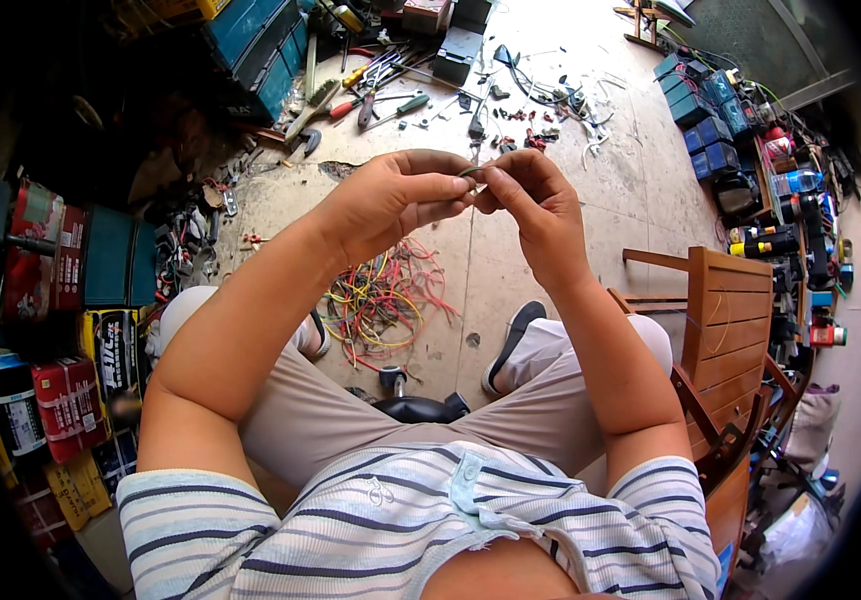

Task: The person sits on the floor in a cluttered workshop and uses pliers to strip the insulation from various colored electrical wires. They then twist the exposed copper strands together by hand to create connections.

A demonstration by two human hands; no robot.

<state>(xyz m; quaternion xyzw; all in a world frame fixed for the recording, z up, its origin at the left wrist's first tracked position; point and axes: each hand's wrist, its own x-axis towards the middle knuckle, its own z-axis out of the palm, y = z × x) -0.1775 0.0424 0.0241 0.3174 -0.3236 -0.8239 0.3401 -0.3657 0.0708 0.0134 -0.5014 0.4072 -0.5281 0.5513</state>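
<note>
My two hands meet at the upper middle of the view, fingertips nearly touching. Between them runs a short, thin dark-green piece that looks like a wire [469, 171]. One end of it is pinched between thumb and fingers of my left hand [390, 195]. My right hand [542, 215] pinches the other end, its thumb pressed to the curled forefinger. The fingers hide most of the piece. On the floor beyond and below the hands lies a tangle of red, yellow and green wires [385, 305].
Screwdrivers [412, 106], a brush [312, 110] and small scraps lie on the floor ahead. Battery boxes [68, 400] are stacked at left, beside a teal case [120, 258]. A wooden folding chair [725, 320] stands close at right. More batteries [710, 135] line the right side.
</note>
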